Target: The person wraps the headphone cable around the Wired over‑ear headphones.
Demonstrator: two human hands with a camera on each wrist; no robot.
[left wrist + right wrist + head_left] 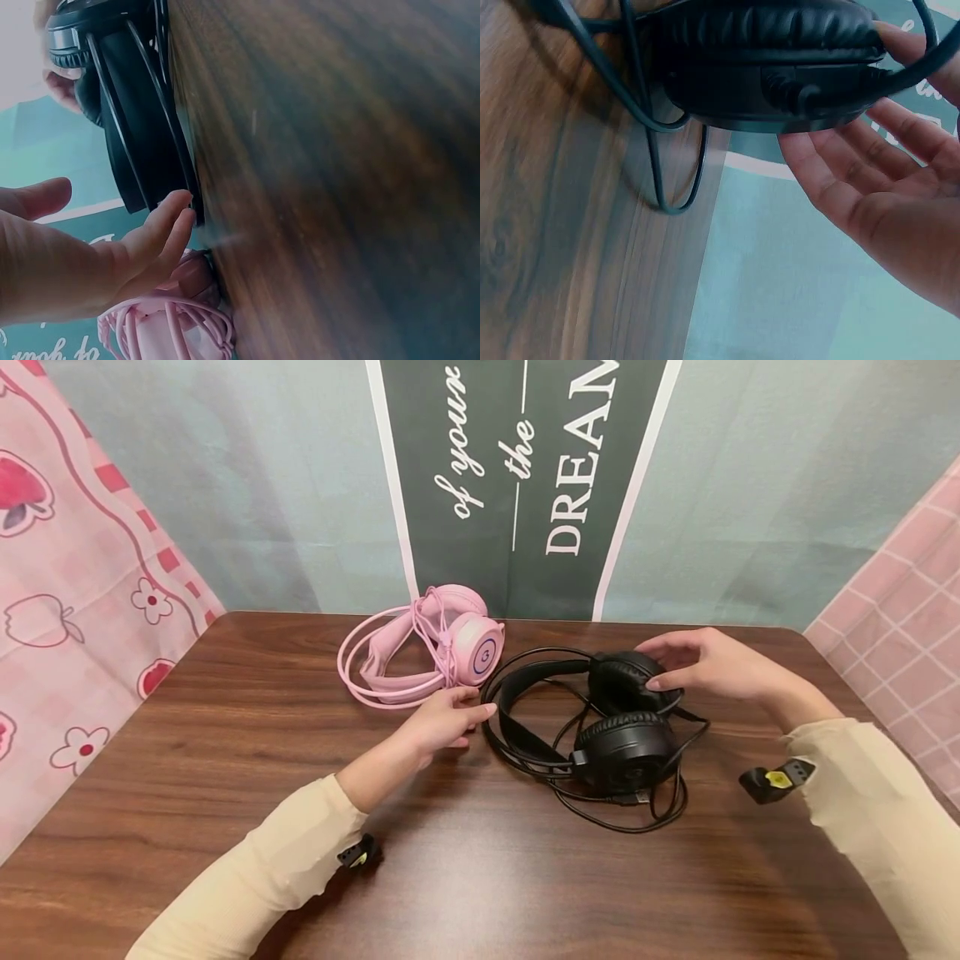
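On the brown table lie black headphones [628, 756], headband to the left and ear cups to the right, with their cord looped around them. My right hand [712, 667] grips the far ear cup, thumb on the cushion and fingers behind the outer shell, as the right wrist view shows. At the other end my left hand [442, 724] has its fingertips right at the headband [139, 127], its fingers nearly straight and its thumb apart from them. Just beyond the left hand lie pink headphones [474, 647], their cord bundled around the cups.
The wooden table [480, 877] reaches back to a wall cloth [300, 510] with white lettering on a dark panel. A pink patterned cloth [82, 610] hangs at the left and pink tiles [907, 610] are at the right. A USB plug [633, 797] lies beside the near black ear cup.
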